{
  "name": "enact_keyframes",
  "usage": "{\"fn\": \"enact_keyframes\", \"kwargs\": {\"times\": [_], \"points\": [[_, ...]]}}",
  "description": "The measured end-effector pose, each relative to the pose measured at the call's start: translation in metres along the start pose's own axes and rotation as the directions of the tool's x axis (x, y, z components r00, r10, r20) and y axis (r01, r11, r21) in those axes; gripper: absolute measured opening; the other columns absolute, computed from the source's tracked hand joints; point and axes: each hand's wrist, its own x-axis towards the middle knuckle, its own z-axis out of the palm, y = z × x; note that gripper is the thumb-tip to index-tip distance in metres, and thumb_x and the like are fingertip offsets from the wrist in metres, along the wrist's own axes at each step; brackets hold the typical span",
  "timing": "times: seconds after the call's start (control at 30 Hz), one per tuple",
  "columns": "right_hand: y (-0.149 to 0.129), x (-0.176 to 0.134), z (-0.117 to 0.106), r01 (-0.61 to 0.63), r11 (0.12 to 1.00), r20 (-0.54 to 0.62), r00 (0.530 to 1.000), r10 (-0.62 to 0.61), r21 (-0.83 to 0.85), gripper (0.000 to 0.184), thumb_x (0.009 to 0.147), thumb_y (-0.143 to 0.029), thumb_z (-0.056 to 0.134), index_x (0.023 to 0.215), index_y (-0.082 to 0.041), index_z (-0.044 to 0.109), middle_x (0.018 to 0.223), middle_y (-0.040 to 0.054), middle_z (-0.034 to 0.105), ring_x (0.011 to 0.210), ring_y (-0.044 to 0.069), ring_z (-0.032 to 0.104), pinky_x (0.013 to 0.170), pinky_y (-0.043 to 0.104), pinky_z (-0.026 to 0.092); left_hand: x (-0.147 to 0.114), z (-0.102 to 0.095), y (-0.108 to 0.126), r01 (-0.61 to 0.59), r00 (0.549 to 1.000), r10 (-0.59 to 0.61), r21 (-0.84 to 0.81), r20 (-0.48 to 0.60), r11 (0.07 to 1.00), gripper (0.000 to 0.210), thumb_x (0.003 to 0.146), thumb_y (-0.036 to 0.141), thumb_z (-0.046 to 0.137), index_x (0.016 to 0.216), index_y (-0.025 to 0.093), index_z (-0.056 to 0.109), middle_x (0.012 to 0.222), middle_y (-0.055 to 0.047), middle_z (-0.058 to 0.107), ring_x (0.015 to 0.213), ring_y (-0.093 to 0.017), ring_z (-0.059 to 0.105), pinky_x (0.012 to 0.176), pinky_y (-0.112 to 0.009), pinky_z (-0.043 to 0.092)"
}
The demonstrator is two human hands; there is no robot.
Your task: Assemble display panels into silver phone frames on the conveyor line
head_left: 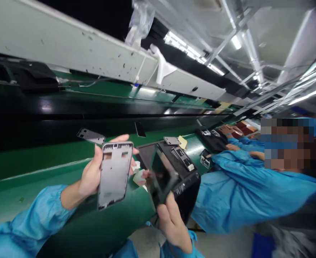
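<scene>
My left hand point(91, 173) is closed around a silver phone frame point(115, 175). The frame stands tilted, its flat grey face toward me, with small cutouts near the top; some fingertips show past its right edge. Lower right, my right hand point(172, 222) pinches a dark, glossy phone screen point(160, 173) by its bottom end. This panel is smeared by motion, so its details are unclear. It is held apart from the frame, in front of a black foam-topped box point(144, 148).
On the box lie phone frames point(183, 157) and a yellow slip point(182, 142). Another frame point(91, 136) and a dark phone part point(140, 129) lie beyond my left hand on the green bench point(66, 211). A co-worker in a blue smock point(235, 193) sits close at right.
</scene>
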Motion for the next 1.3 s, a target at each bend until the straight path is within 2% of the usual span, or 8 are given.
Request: {"fn": "enact_keyframes", "kwargs": {"times": [0.1,0.27,0.53,0.7,0.83,0.97,1.13,1.3], "points": [[-0.01,0.02,-0.008,0.128,0.99,0.078,0.989,-0.123,-0.057,0.069,0.1,-0.059,0.066,0.163,-0.036,0.048,0.136,0.0128,0.066,0.122,0.034,0.069,0.1,0.047,0.062,0.011,-0.011,-0.006,-0.089,0.989,0.1,0.108,-0.109,0.99,0.073,0.095,0.071,0.064,0.152,0.025,0.056,0.126,-0.012,0.076,0.092,-0.026,0.078,0.082,-0.041,0.066],[-0.008,0.026,-0.005,0.148,0.986,0.096,0.985,-0.14,-0.079,0.069,0.096,-0.06,0.072,0.159,-0.037,0.054,0.128,0.0112,0.067,0.111,0.029,0.072,0.093,0.04,0.064,0.02,-0.017,-0.001,-0.188,0.962,0.211,0.138,-0.174,0.972,0.066,0.097,0.066,0.065,0.145,0.023,0.057,0.126,-0.011,0.076,0.1,-0.027,0.079,0.086,-0.045,0.068],[-0.008,0.022,-0.008,0.112,0.99,0.178,0.979,-0.096,-0.082,0.068,0.093,-0.057,0.078,0.155,-0.036,0.06,0.131,0.0119,0.069,0.116,0.032,0.072,0.101,0.044,0.063,0.02,-0.016,0.006,-0.235,0.954,0.256,0.142,-0.154,0.962,0.055,0.097,0.063,0.068,0.133,0.023,0.06,0.124,-0.01,0.076,0.103,-0.027,0.078,0.092,-0.05,0.067],[-0.01,0.034,0.008,0.104,0.995,0.135,0.985,-0.104,0.0,0.068,0.091,-0.059,0.079,0.153,-0.036,0.062,0.13,0.0123,0.069,0.117,0.032,0.072,0.102,0.046,0.062,0.019,-0.018,0.008,-0.217,0.969,0.238,0.231,-0.067,0.948,0.051,0.094,0.058,0.075,0.128,0.021,0.063,0.128,-0.013,0.075,0.107,-0.03,0.078,0.092,-0.046,0.066],[-0.011,0.039,0.032,-0.002,0.974,-0.006,1.0,0.003,0.227,0.081,0.088,-0.065,0.08,0.158,-0.032,0.056,0.13,0.0136,0.067,0.117,0.031,0.072,0.095,0.043,0.066,0.019,-0.023,0.014,-0.212,0.975,0.221,0.402,0.025,0.891,0.05,0.091,0.055,0.08,0.124,0.02,0.064,0.13,-0.016,0.074,0.101,-0.03,0.08,0.076,-0.035,0.068],[-0.005,0.038,0.048,-0.135,0.884,-0.042,0.984,0.171,0.448,0.083,0.087,-0.075,0.075,0.155,-0.03,0.06,0.132,0.0133,0.07,0.109,0.03,0.076,0.089,0.044,0.068,0.021,-0.027,0.02,-0.222,0.97,0.24,0.54,0.039,0.812,0.051,0.089,0.055,0.081,0.121,0.019,0.066,0.124,-0.017,0.076,0.095,-0.032,0.082,0.076,-0.042,0.069],[0.007,0.034,0.054,-0.146,0.865,-0.079,0.975,0.208,0.481,0.082,0.082,-0.086,0.068,0.136,-0.025,0.072,0.119,0.0132,0.079,0.105,0.033,0.078,0.092,0.048,0.067,0.022,-0.026,0.015,-0.25,0.953,0.304,0.593,0.009,0.765,0.047,0.086,0.05,0.086,0.116,0.017,0.074,0.116,-0.013,0.074,0.088,-0.028,0.081,0.078,-0.04,0.069],[0.014,0.029,0.066,-0.198,0.846,0.009,0.975,0.223,0.496,0.086,0.081,-0.078,0.078,0.149,-0.028,0.063,0.139,0.015,0.069,0.114,0.033,0.076,0.094,0.048,0.066,0.022,-0.027,0.008,-0.205,0.961,0.277,0.644,-0.011,0.737,0.043,0.089,0.047,0.084,0.117,0.016,0.074,0.12,-0.012,0.069,0.084,-0.023,0.08,0.069,-0.03,0.068]]}}
